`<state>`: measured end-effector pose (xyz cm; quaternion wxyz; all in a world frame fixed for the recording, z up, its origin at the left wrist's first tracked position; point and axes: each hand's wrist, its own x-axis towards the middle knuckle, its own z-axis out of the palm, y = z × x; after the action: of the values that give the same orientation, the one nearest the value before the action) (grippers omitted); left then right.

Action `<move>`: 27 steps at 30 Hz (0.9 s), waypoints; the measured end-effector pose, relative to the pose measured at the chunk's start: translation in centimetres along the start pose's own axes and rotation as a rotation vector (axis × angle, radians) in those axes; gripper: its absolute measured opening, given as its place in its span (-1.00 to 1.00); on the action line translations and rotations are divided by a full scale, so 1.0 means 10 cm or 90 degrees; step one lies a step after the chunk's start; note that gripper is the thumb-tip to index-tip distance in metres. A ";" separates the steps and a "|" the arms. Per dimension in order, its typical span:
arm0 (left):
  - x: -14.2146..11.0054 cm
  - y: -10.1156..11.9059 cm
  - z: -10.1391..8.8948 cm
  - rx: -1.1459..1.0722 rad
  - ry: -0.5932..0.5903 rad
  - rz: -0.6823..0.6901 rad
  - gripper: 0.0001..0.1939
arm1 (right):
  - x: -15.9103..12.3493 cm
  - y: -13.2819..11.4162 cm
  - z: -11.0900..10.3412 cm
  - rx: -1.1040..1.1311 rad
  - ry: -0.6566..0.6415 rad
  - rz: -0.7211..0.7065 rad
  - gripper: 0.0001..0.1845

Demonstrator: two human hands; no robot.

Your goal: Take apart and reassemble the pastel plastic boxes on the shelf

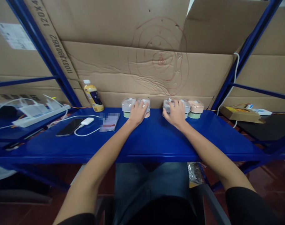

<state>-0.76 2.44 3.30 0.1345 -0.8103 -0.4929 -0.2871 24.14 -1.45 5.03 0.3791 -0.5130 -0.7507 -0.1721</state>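
Several small round containers with clear lids stand in a row at the back of the blue shelf (156, 140). My left hand (137, 113) rests with fingers curled over the pinkish container (144, 106), beside a green-based one (127, 106). My right hand (175, 113) grips a grey container (168, 105), next to another grey one (186, 107) and a peach-lidded, green-based one (196, 108) at the right end.
A yellow drink bottle (93, 97) stands at the back left. A black phone (69, 127), a white charger with cable (86, 122) and a blurred card (109, 122) lie left of my hands. A white power strip (37, 115) sits far left; a flat cardboard box (240, 113) far right. Cardboard sheets form the back wall.
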 end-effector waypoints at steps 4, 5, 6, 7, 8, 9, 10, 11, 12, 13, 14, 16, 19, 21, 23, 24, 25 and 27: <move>-0.22 0.03 -0.23 0.003 0.004 0.147 -0.45 | 0.00 0.20 -0.08 0.126 0.106 -0.016 -0.64; -0.29 0.05 -0.28 -0.011 -0.004 0.200 -0.45 | 0.01 0.24 -0.10 0.178 0.098 -0.035 -0.64; -0.36 0.08 -0.33 -0.032 -0.019 0.257 -0.44 | 0.00 0.28 -0.13 0.232 0.068 -0.061 -0.62; -0.44 0.12 -0.37 -0.058 -0.034 0.303 -0.43 | 0.00 0.31 -0.16 0.281 0.017 -0.094 -0.54; -0.51 0.17 -0.40 -0.085 -0.045 0.331 -0.42 | -0.02 0.32 -0.18 0.321 -0.044 -0.130 -0.41; -0.59 0.22 -0.42 -0.111 -0.060 0.350 -0.42 | -0.04 0.33 -0.20 0.349 -0.107 -0.164 -0.24; -0.66 0.27 -0.43 -0.134 -0.078 0.365 -0.42 | -0.06 0.33 -0.20 0.366 -0.168 -0.194 -0.06; -0.73 0.31 -0.44 -0.156 -0.094 0.373 -0.42 | -0.09 0.32 -0.19 0.374 -0.225 -0.218 0.08; -0.79 0.35 -0.45 -0.178 -0.111 0.380 -0.41 | -0.11 0.30 -0.17 0.377 -0.276 -0.236 0.16; -0.85 0.38 -0.45 -0.202 -0.127 0.381 -0.41 | -0.13 0.27 -0.14 0.380 -0.321 -0.251 0.20; -0.89 0.40 -0.46 -0.226 -0.141 0.375 -0.41 | -0.15 0.24 -0.11 0.384 -0.360 -0.263 0.19; -0.96 0.40 -0.47 -0.273 -0.164 0.341 -0.43 | -0.19 0.16 -0.05 0.387 -0.411 -0.278 0.12; -0.98 0.38 -0.44 -0.331 -0.188 0.239 -0.31 | -0.25 0.01 -0.03 0.348 -0.420 -0.274 0.02; -0.93 0.37 -0.37 -0.364 -0.196 0.149 0.02 | -0.28 -0.09 -0.05 0.302 -0.407 -0.243 0.02; -0.86 0.38 -0.29 -0.401 -0.206 0.074 0.30 | -0.28 -0.14 -0.07 0.283 -0.391 -0.200 0.04; -0.82 0.39 -0.26 -0.418 -0.210 0.048 0.35 | -0.27 -0.13 -0.08 0.289 -0.381 -0.181 0.04; -0.77 0.40 -0.22 -0.430 -0.212 0.031 0.36 | -0.25 -0.10 -0.09 0.300 -0.369 -0.164 0.03; -0.71 0.40 -0.18 -0.438 -0.205 0.021 0.28 | -0.19 0.04 -0.11 0.326 -0.333 -0.134 -0.05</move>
<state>-0.30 -5.49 0.79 -0.2202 -0.8507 -0.3692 -0.3024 25.25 -3.23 4.24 0.2708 -0.3486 -0.8893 0.1198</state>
